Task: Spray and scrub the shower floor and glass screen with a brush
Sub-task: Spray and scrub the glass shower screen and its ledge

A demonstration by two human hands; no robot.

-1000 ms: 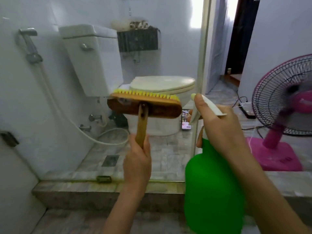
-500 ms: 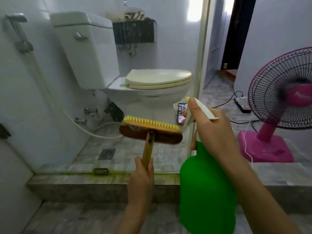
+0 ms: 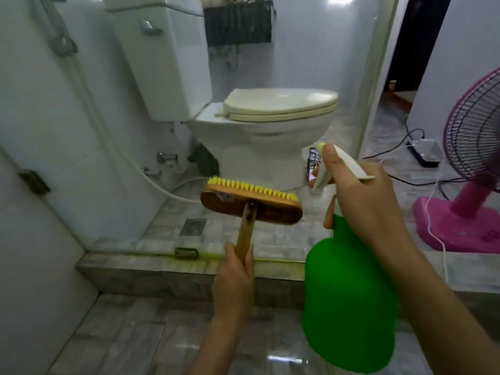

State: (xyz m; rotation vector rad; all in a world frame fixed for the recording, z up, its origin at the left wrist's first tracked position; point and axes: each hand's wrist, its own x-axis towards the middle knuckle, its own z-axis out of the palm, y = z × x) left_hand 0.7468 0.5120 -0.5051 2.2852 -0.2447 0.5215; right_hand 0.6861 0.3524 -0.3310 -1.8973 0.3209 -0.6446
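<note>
Above left hand (image 3: 234,288), brush (image 3: 251,203) crosswise, bristles away.

I am looking into a home bathroom: a white toilet (image 3: 259,147) with its tank (image 3: 162,58) stands on a raised tiled shower floor (image 3: 224,236) with a drain (image 3: 192,227), a hose (image 3: 119,147) along the tiled wall, and a pink fan (image 3: 470,185) outside.
</note>
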